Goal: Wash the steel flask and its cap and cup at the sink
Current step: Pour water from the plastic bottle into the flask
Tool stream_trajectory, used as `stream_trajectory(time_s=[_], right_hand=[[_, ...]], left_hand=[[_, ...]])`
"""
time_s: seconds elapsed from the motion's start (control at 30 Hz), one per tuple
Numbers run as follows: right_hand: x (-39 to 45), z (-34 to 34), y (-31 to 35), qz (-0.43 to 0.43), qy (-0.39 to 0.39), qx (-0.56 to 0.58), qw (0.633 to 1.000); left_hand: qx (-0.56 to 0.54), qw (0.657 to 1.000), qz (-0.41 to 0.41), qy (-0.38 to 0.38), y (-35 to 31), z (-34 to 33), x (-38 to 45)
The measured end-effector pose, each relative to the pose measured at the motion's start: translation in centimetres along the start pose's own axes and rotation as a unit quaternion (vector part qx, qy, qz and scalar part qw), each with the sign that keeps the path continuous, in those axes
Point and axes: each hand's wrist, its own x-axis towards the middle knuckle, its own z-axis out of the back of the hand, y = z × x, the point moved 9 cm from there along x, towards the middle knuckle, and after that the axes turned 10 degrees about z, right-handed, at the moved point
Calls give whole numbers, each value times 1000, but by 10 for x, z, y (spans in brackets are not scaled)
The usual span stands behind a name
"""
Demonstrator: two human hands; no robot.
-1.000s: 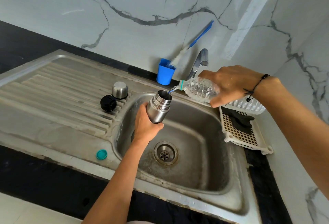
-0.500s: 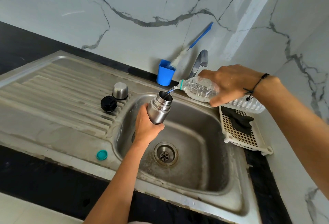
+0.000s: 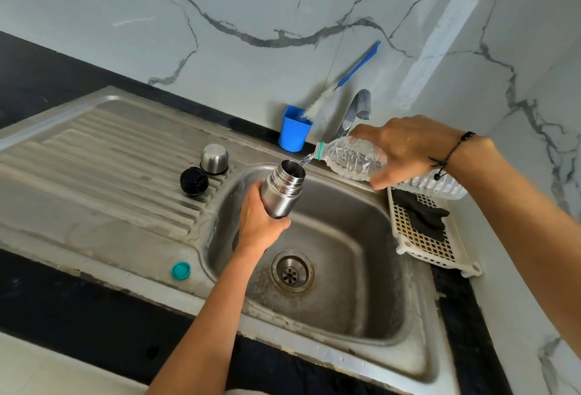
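bottle cap [image 3: 180, 270]: teal, lying on the sink rim, lower left of centre
sink [image 3: 361, 272]: steel basin, drain [image 3: 292, 270] showing at frame centre
left hand [image 3: 258, 221]: fingers wrapping round the lower body of the flask, holding it over the basin
flask [image 3: 283, 191]: steel, open mouth tilting up-right, centre of frame
right hand [image 3: 405, 147]: gripping the plastic bottle [image 3: 353, 159] from above, centre right
plastic bottle: lying near horizontal, water running from its neck into the flask mouth
rack [image 3: 421, 239]: white, right of the basin, dark cloth [image 3: 423, 210] lying on it
cap [image 3: 194, 181]: black, sitting on the drainboard, left of the flask
cup [image 3: 214, 159]: steel, standing upside down just behind the cap
blue holder [image 3: 295, 129]: against the wall, bottle brush [image 3: 356, 67] leaning out of it
tap [image 3: 355, 111]: behind the basin, upper centre
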Motion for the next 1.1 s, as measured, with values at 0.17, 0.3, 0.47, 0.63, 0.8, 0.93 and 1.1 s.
stream_trajectory(time_s=[0.17, 0.3, 0.47, 0.63, 0.8, 0.93, 1.1], right_hand=[[-1, 1, 0, -5, 4, 1, 1000], [-1, 2, -1, -7, 2, -4, 1000], [-1, 3, -2, -6, 1, -8, 1000], [0, 3, -4, -5, -2, -10, 1000], [0, 4, -3, -4, -2, -14, 1000], [2, 4, -5, -5, -7, -15, 1000], [-1, 9, -2, -5, -5, -19, 1000]], left_hand=[[-6, 1000, 4, 2, 1, 1, -1], [-10, 1000, 5, 5, 1, 1, -1], [-6, 1000, 5, 8, 1, 0, 0], [-3, 1000, 8, 8, 2, -2, 0], [-6, 1000, 9, 7, 2, -1, 0], [-3, 1000, 6, 6, 1, 0, 0], [-2, 1000, 5, 10, -1, -2, -2]])
